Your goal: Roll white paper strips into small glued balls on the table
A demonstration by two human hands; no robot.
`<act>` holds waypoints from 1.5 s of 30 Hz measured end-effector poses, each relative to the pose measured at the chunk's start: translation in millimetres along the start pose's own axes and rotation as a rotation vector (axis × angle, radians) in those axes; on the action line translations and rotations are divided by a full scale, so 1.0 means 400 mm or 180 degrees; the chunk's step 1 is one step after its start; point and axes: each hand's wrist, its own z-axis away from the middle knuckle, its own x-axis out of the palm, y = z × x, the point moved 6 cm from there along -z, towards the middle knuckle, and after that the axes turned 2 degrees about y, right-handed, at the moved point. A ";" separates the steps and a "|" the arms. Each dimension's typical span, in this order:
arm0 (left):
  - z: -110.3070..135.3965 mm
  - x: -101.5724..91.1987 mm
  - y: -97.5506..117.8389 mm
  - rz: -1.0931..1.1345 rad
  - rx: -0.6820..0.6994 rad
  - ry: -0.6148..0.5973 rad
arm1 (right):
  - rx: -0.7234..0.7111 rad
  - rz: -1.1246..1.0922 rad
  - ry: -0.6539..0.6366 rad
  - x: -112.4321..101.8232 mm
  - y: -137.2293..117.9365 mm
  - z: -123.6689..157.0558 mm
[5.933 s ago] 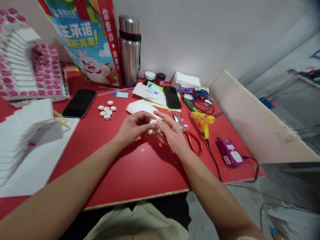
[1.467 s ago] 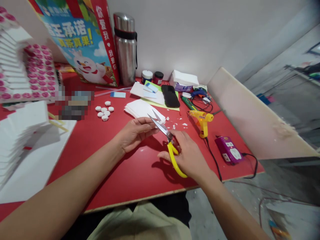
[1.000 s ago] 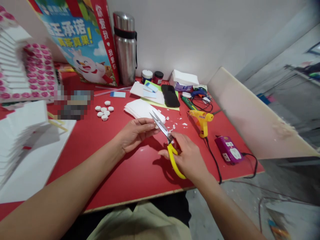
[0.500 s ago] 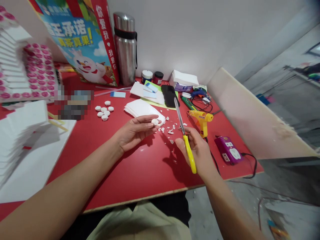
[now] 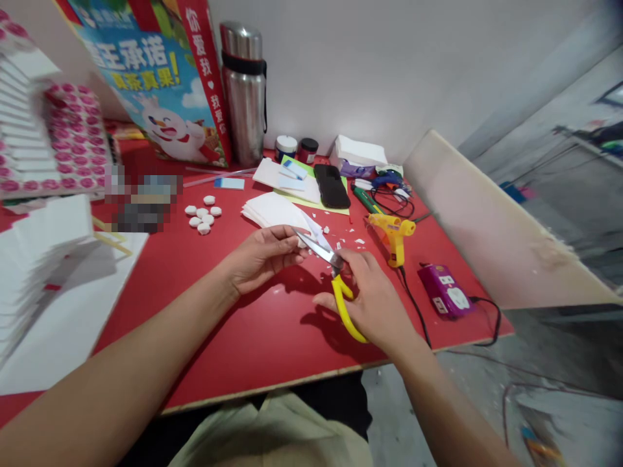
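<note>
Between thumb and fingers, my left hand (image 5: 265, 258) pinches a small white disc (image 5: 301, 242), partly hidden by the fingertips and the blades. My right hand (image 5: 372, 292) holds yellow-handled scissors (image 5: 346, 310), their blades pointing up and left against the disc. Small white scraps (image 5: 359, 242) lie scattered on the red table (image 5: 253, 350) around the blades. Behind my left hand rests a stack of white sheets (image 5: 272, 209). Several similar white discs (image 5: 203, 220) sit grouped to the left.
A yellow glue gun (image 5: 393, 235) and a purple power socket box (image 5: 445, 292) with cords are on the right. At the back stand a steel flask (image 5: 244, 97), a phone (image 5: 331, 187) and small jars (image 5: 286, 148). A white folded structure (image 5: 46, 259) occupies the left.
The scissors have swung down and left, so their blades now meet the white disc. My right hand has turned with them; my left hand has barely moved.
</note>
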 end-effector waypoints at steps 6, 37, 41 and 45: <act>-0.001 0.002 0.002 -0.0265 0.0120 -0.0125 | -0.0125 0.0125 0.0023 -0.002 -0.007 -0.001; -0.004 -0.012 -0.007 -0.0362 -0.0126 -0.0180 | -0.0467 0.0019 0.0351 -0.007 -0.006 0.020; -0.001 -0.008 -0.009 -0.0396 -0.0181 -0.0145 | 0.0183 -0.0465 0.0270 -0.015 0.020 0.017; 0.004 -0.008 -0.003 -0.0319 -0.0175 -0.0066 | 0.0626 -0.0468 0.0354 -0.032 0.050 0.009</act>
